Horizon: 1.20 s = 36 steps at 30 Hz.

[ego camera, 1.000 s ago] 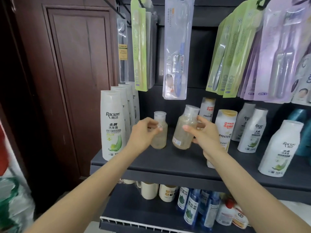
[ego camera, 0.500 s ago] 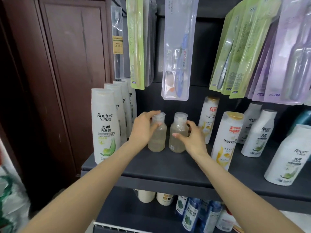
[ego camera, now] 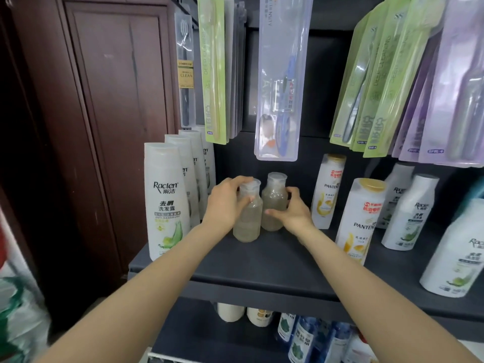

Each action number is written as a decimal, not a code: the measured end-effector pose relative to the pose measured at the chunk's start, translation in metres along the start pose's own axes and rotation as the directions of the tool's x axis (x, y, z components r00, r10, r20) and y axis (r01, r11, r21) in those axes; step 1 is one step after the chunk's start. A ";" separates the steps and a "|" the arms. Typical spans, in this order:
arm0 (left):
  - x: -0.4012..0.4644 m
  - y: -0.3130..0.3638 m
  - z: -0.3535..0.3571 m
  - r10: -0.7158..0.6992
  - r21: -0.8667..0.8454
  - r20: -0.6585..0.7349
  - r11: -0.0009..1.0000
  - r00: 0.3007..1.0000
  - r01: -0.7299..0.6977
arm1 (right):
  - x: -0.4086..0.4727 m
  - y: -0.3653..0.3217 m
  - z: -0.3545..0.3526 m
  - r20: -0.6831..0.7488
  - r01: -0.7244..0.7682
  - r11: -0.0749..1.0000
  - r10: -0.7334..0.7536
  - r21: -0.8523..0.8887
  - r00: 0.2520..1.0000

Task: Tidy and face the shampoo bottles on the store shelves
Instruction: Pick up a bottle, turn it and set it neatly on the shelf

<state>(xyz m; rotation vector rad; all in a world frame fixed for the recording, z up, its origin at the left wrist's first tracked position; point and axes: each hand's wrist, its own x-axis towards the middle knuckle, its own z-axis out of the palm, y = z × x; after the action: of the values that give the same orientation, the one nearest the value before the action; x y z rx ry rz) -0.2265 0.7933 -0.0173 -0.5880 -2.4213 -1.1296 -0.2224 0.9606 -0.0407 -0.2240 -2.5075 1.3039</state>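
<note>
Two small clear bottles stand upright side by side on the dark shelf (ego camera: 262,263). My left hand (ego camera: 225,205) grips the left clear bottle (ego camera: 248,221) around its neck and cap. My right hand (ego camera: 290,213) grips the right clear bottle (ego camera: 273,203) around its lower body, thumb in front. A row of white Raclen shampoo bottles (ego camera: 165,200) stands to the left. Two Pantene bottles (ego camera: 358,221) stand to the right, one behind the other.
More white Raclen bottles (ego camera: 411,213) stand at the right. Toothbrush packs (ego camera: 280,79) hang just above the clear bottles. A lower shelf holds several blue and white bottles (ego camera: 301,334). A brown wooden door (ego camera: 110,100) is at the left.
The right clear bottle went from tilted to upright, back beside the left one. Both hands moved slightly deeper into the shelf and keep their grips.
</note>
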 end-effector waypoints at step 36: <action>0.004 -0.002 -0.004 0.028 0.074 0.034 0.997 0.999 -0.031 | 0.064 -0.044 0.009 0.077 0.116 0.985 -0.126 0.127 0.989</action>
<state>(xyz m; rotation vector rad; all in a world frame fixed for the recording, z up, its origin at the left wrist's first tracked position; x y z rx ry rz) -0.2307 0.7897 -0.0140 -0.6216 -2.4627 -1.0208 -0.2853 0.9455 0.0026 0.0121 -2.4561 1.4384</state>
